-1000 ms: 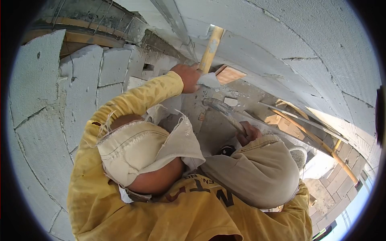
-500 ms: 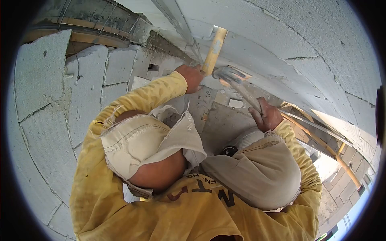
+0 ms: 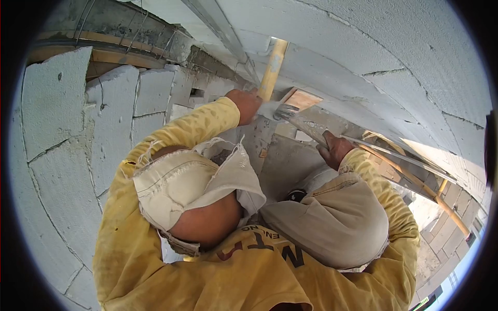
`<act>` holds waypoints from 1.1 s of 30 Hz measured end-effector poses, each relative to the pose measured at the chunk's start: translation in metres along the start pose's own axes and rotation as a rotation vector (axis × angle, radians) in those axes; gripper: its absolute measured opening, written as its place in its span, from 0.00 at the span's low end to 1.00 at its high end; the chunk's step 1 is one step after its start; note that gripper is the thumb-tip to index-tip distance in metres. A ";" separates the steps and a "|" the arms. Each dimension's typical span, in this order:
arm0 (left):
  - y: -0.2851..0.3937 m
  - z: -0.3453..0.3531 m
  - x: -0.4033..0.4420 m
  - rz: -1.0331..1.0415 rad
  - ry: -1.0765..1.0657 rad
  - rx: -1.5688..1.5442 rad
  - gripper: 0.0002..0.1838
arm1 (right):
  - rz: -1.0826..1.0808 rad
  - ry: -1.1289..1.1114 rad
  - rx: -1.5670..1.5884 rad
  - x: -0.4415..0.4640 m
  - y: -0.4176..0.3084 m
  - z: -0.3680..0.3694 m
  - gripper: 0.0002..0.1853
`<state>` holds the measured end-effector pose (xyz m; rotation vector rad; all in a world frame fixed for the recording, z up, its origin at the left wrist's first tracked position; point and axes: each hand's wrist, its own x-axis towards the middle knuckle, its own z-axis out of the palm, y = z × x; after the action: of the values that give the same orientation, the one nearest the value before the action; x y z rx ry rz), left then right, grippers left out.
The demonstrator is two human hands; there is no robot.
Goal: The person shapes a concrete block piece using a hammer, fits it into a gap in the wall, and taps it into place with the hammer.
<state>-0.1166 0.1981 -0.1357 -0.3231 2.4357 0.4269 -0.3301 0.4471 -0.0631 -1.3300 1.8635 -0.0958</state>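
My right hand (image 3: 336, 149) is wrapped round the handle of a hammer (image 3: 306, 127). The hammer's head lies at the right end of a pale block piece (image 3: 266, 110), beside the foot of a yellow wooden post (image 3: 273, 70). My left hand (image 3: 245, 105) is closed at the left end of that piece, close to the post; its fingertips are partly hidden. Just beyond the hammer head is a reddish-brown board (image 3: 305, 99). A small white fragment (image 3: 302, 136) lies on the floor under the handle.
A grey block wall (image 3: 57, 109) stands on the left, and another wall (image 3: 373, 41) curves over the right. A metal channel (image 3: 220, 32) runs down from the top. Long poles (image 3: 410, 181) lie at the right. My bent knees (image 3: 337, 223) are below my hands.
The hammer has risen with my right hand, then its head has come down and left onto the pale piece. My left hand has stayed by the post.
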 end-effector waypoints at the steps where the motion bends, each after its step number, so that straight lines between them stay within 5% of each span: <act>1: 0.002 -0.001 0.000 0.021 -0.013 0.036 0.26 | 0.040 -0.038 -0.037 -0.007 0.003 0.017 0.21; 9: 0.003 -0.001 -0.001 0.001 -0.039 0.041 0.25 | -0.173 0.344 0.508 -0.020 -0.046 -0.076 0.18; 12: 0.005 -0.004 -0.003 -0.015 -0.046 0.016 0.24 | -0.282 0.434 0.462 -0.011 -0.012 -0.031 0.19; 15: 0.003 -0.003 -0.002 -0.026 -0.037 0.015 0.23 | 0.184 -0.409 -0.256 0.016 0.032 0.026 0.22; 19: -0.002 0.004 -0.002 -0.030 -0.007 0.044 0.24 | 0.199 -0.055 0.021 0.005 0.027 0.024 0.23; 23: -0.008 -0.004 0.002 -0.064 -0.042 -0.015 0.26 | 0.027 0.056 0.270 0.001 0.012 -0.024 0.18; 26: -0.014 -0.001 0.005 -0.089 -0.042 -0.049 0.27 | -0.120 0.046 0.226 -0.003 0.014 -0.021 0.18; 33: -0.017 -0.003 0.009 -0.086 -0.076 -0.051 0.27 | -0.296 0.405 0.380 0.011 -0.005 -0.002 0.18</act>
<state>-0.1193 0.1807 -0.1427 -0.4241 2.3302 0.4557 -0.3290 0.4349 -0.0655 -1.3706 1.8305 -0.8853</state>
